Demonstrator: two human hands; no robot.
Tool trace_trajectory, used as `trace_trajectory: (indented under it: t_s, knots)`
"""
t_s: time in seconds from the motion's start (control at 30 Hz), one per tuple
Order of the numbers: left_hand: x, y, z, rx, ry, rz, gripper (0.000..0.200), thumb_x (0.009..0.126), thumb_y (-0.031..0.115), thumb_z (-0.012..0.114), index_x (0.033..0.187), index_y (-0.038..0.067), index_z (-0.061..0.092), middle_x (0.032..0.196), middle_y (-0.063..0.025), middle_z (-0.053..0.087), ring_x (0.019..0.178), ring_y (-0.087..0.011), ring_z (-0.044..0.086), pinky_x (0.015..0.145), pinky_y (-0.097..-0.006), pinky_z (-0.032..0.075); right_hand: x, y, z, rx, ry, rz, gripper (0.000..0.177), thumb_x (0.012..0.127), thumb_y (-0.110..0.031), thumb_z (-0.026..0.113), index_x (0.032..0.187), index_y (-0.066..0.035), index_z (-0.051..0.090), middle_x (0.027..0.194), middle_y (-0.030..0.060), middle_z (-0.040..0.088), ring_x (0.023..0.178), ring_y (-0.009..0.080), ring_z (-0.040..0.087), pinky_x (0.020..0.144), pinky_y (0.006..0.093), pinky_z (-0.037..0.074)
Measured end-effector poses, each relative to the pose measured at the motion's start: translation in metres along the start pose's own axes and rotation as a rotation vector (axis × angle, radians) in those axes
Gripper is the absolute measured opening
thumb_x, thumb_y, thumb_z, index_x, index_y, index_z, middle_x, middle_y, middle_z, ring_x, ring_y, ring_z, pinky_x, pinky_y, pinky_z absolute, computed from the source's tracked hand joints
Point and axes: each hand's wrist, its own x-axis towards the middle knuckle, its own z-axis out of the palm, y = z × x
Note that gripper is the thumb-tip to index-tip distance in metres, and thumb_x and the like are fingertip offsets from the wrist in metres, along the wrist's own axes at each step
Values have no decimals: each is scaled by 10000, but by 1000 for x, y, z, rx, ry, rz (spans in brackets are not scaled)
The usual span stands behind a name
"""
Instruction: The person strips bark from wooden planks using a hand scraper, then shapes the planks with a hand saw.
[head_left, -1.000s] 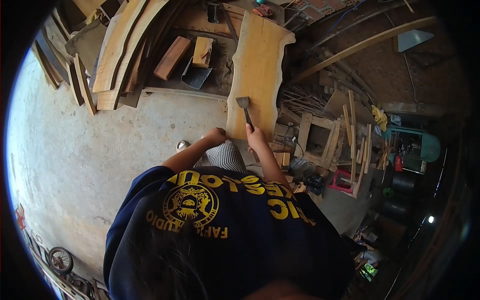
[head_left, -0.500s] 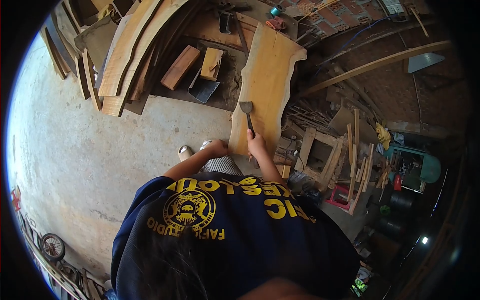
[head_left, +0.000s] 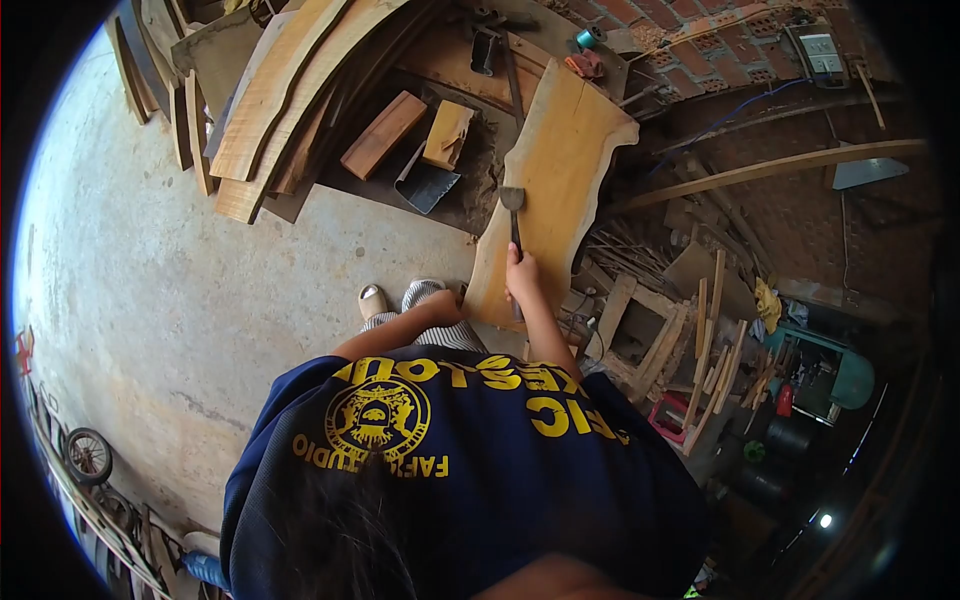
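Has slid the scraper (head_left: 513,205) a little farther up the slab (head_left: 570,150) than a second earlier, with the view swung so that more brick wall (head_left: 740,40) shows at the top. Grips the dark handle in the right hand (head_left: 522,276), fingers clamped round it, blade flat on the pale wood face about midway along, nearer the slab's left edge. Rests the left hand (head_left: 446,306) at the slab's near left corner; cannot tell whether those fingers curl over the edge or merely press on it. Leans the slab from the concrete floor (head_left: 150,250) up toward the bench at the wall, its far end split by a dark crack. Leaves two short wood blocks (head_left: 383,135) and a metal scoop (head_left: 427,186) lying just left of the slab, beside a stack of curved planks (head_left: 280,90). Appears to be mid-stroke in scraping the slab's face. Calls next, by the look of it, for a low blade angle, even pressure along the grain, and a firm brace at the near corner.
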Motion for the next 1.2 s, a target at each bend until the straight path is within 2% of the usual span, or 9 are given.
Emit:
trace_trajectory:
  t_s: [0.1,0.37,0.47,0.67,0.77,0.83,0.97,1.03,1.2]
  knots:
    - [-3,9,-7,-14,-54,6,457,785,420,540,985,30,670,977,-221,650,953,-369,617,863,-413,475,-29,-9,-9,-11,-41,105,498,942,-451,421,956,29,554,600,147,576,401,253,555,379,367,447]
    - [-8,16,-6,-43,-26,-62,439,793,387,542,995,18,665,1003,-216,650,979,-361,612,884,-411,466,22,-65,-22,19,-92,75,491,950,-442,410,941,33,535,583,129,560,406,231,550,388,365,448]
    - [-3,9,-2,-74,-37,-33,426,789,375,554,993,18,664,994,-216,652,971,-360,616,876,-408,471,7,-51,-18,10,-56,49,488,948,-439,418,943,34,536,573,135,561,412,237,558,388,363,449]
    - [-7,17,-9,-32,-60,-34,416,783,362,573,1011,23,656,989,-212,655,965,-354,620,863,-404,475,-60,29,-2,-67,-73,111,472,949,-457,417,857,-3,512,504,88,491,376,208,521,354,341,426]
    - [-7,18,-6,-32,-51,-30,409,780,347,584,1026,25,648,993,-209,655,966,-353,619,862,-404,475,-61,57,4,-152,10,-23,475,947,-462,415,865,-6,518,505,89,496,383,211,530,357,345,428]
    - [-6,16,-2,-78,-58,-34,403,775,335,594,1026,24,647,991,-209,656,964,-353,620,862,-403,475,-64,22,-11,-159,-66,89,483,948,-470,405,867,-8,519,508,89,499,381,211,526,362,347,433]
    - [-1,8,8,-160,-17,-33,401,748,316,636,1016,17,647,980,-205,660,967,-342,622,862,-400,477,-21,-12,-15,-62,-88,108,501,950,-481,391,869,-1,510,525,88,508,384,211,521,373,354,442]
    - [-1,9,5,-131,-48,-22,415,742,311,646,1030,13,640,1001,-200,657,970,-343,621,862,-398,477,4,-35,-15,-48,-54,71,512,946,-459,403,950,34,543,622,154,591,433,249,579,408,364,469]
    - [7,-1,20,-105,-81,16,497,725,304,701,1094,-12,594,1051,-205,642,977,-339,621,862,-382,479,20,-61,-20,37,-71,66,489,945,-475,407,909,1,511,566,107,536,405,217,532,386,361,453]
